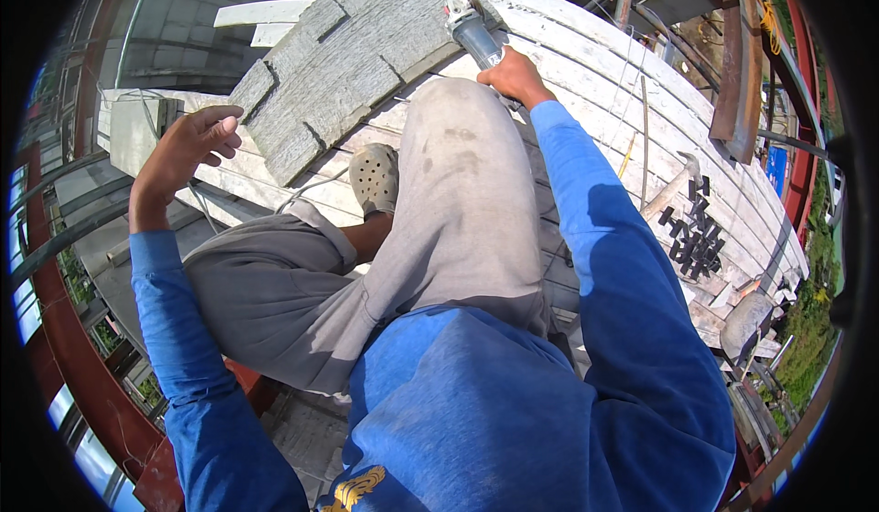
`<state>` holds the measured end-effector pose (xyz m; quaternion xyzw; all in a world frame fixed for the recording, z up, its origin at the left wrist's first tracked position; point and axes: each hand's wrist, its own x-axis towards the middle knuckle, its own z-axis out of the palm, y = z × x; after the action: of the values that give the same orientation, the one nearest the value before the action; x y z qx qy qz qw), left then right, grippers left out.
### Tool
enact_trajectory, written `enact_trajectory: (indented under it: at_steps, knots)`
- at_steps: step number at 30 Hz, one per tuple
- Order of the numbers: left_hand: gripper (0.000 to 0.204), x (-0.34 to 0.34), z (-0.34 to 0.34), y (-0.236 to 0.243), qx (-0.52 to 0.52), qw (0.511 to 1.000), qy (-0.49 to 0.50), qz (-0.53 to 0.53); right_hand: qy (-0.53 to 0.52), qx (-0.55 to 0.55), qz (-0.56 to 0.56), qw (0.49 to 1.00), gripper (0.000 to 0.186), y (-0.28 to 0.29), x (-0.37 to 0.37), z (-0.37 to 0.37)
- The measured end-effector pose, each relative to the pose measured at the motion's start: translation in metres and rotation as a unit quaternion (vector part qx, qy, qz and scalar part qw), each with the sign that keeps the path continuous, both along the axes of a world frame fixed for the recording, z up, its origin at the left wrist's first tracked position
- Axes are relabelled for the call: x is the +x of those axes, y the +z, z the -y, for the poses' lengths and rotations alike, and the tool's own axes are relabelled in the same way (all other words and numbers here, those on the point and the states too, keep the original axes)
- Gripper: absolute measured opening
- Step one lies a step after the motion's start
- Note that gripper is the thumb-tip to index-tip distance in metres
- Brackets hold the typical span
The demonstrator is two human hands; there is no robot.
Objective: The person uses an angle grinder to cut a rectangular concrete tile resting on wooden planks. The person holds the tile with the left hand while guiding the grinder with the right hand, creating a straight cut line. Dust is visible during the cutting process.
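My right hand (515,76) grips the grey body of an angle grinder (469,27), whose head rests at the far edge of a grey rough stone slab (352,59) with stepped edges. My left hand (188,146) is raised in the air with fingers loosely curled, holding nothing, just left of the slab's near corner. I crouch on white wooden planks (595,72), knees bent in grey trousers, with one foot in a beige perforated clog (374,178) beside the slab.
A hammer (673,187) and a pile of small black pieces (696,237) lie on the planks to the right. A thin cord (307,190) runs under the slab. Rusty red steel beams (737,63) frame the platform, with a drop below at left.
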<state>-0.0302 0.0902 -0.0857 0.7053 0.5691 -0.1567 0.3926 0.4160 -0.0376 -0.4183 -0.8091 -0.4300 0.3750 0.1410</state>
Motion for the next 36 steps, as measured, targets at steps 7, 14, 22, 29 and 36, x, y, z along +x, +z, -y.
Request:
enact_trajectory:
  at_steps: [7,14,22,29,36]
  knots:
    - [0.07,0.006,0.002,0.002,0.014,1.0,-0.002,-0.005,-0.001,-0.003,0.023,1.0,0.092,-0.008,0.001,0.001]
    - [0.07,0.008,0.002,0.002,0.005,1.0,0.003,-0.004,0.014,-0.028,-0.004,0.999,0.09,0.002,0.002,-0.007]
    - [0.07,0.012,0.002,0.002,-0.001,1.0,-0.007,-0.003,0.007,-0.018,0.009,1.0,0.09,-0.006,0.002,0.005]
    - [0.075,0.006,0.002,0.0,-0.001,1.0,-0.01,-0.002,0.006,-0.008,0.029,1.0,0.088,-0.009,0.001,0.016]
    - [0.078,0.005,0.0,-0.003,-0.006,1.0,-0.007,-0.007,0.011,-0.011,0.03,0.999,0.089,-0.011,0.001,0.011]
